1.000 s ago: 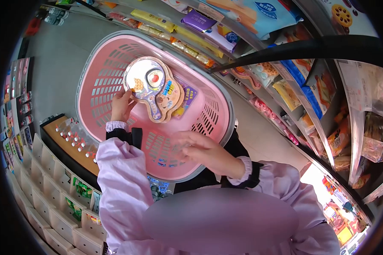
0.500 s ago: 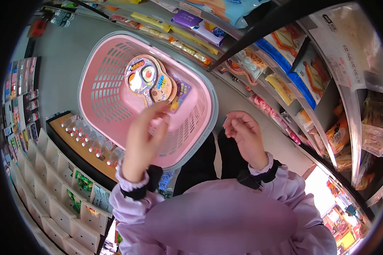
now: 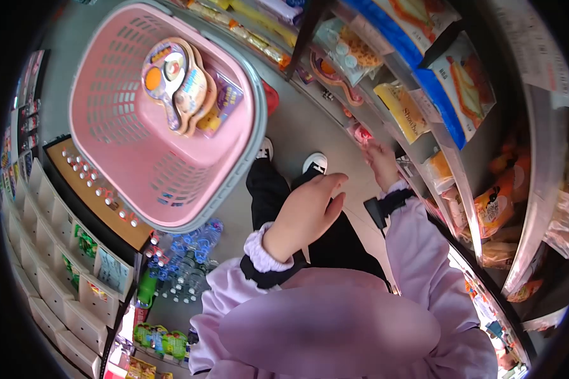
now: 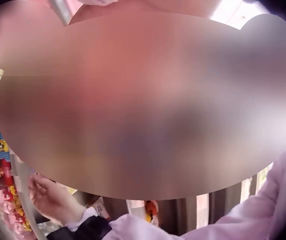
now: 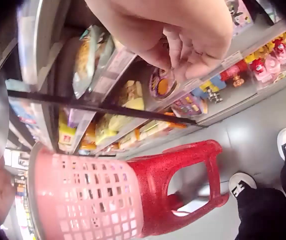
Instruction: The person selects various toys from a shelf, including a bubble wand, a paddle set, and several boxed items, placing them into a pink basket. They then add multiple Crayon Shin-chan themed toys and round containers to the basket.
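My right hand (image 3: 381, 165) is at the lower shelf on the right, fingers loosely bent. In the right wrist view the right hand (image 5: 178, 35) hangs over a pan-shaped package (image 5: 162, 84) on the shelf, with nothing seen in its fingers. Over my lap, my left hand (image 3: 306, 211) is held with the fingers relaxed, the thumb apart and nothing gripped. Pan-shaped packages (image 3: 182, 91) lie stacked inside the pink basket (image 3: 148, 180), partly over a purple packet (image 3: 224, 107). Blur covers most of the left wrist view.
The basket stands on a red stool (image 5: 215, 160). Shelves of snack bags (image 3: 468, 88) rise on the right, with pink toys (image 5: 270, 65) low down. Bottles (image 3: 186, 271) stand on the floor at the left, near a rack of beige bins (image 3: 57, 265).
My left hand has left the packages in the basket and drawn back over my lap. My right hand has moved from the basket's near side to the right-hand shelf. The head view has shifted right.
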A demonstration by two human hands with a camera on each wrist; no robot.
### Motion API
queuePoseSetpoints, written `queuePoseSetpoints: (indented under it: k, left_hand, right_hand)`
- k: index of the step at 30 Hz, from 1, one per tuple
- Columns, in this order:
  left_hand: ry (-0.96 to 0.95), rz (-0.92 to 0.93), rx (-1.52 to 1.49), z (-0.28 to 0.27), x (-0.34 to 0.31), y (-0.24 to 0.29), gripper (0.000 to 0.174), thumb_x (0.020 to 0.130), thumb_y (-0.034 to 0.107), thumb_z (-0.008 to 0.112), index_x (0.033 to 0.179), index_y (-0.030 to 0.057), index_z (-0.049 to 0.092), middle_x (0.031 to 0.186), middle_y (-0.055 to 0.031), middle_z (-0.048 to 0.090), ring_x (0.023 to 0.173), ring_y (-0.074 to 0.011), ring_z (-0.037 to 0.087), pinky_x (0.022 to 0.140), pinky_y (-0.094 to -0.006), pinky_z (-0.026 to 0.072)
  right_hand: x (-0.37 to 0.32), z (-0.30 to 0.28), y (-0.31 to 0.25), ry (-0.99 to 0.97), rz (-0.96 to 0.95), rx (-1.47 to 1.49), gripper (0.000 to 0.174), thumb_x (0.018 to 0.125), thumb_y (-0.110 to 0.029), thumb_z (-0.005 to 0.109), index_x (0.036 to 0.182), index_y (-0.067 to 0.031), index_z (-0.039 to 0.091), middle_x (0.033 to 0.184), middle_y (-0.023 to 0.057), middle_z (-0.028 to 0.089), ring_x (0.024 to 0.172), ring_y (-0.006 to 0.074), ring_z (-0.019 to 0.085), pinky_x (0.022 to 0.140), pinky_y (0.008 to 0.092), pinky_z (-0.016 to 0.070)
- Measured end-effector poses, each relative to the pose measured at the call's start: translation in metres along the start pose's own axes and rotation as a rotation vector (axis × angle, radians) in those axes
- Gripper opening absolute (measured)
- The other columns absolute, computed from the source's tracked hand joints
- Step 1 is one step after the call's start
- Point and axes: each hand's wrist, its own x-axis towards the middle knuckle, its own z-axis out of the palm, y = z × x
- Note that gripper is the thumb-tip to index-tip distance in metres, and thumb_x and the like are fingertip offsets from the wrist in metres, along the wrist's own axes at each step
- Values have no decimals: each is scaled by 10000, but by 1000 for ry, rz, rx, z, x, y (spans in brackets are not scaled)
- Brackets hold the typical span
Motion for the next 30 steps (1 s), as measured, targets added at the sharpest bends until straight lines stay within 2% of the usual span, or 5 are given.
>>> queuePoseSetpoints:
  k: [5,13,18,25,30]
  left_hand:
    - [94,-68,-82,39,28,-65,256,803,56,550,1046,-14,512,855,-140,588,786,-223,605,681,-290,467]
    - [198,-278,-231,46,57,-124,231,827,45,513,1047,-27,518,851,-115,594,784,-184,594,693,-260,458]
    - [273,-314,-493,59,58,-170,234,850,43,481,1070,-35,489,916,-93,570,842,-128,554,713,-240,442]
    - [296,-326,-602,77,57,-187,213,832,41,478,1015,-65,500,855,-112,583,772,-143,575,675,-245,457]
    - [228,-367,-625,75,63,-182,239,847,41,459,1056,-72,482,926,-107,568,868,-154,566,743,-257,455]
  right_hand:
    - [76,-13,18,39,-5,-184,246,789,-78,537,1026,-12,522,862,39,568,791,114,544,675,235,439]
    - [175,22,31,257,-869,-924,378,724,-147,639,1025,41,509,936,127,564,854,210,543,778,313,424]
    - [193,34,22,182,-596,-817,361,691,-192,679,945,23,541,876,158,589,828,277,561,732,355,427]
    - [204,30,27,325,-815,-1140,303,684,-228,663,852,3,563,792,190,572,741,332,550,677,365,427]
    - [203,18,29,142,-778,-854,295,746,-205,635,925,17,562,813,102,582,751,217,555,660,307,421]
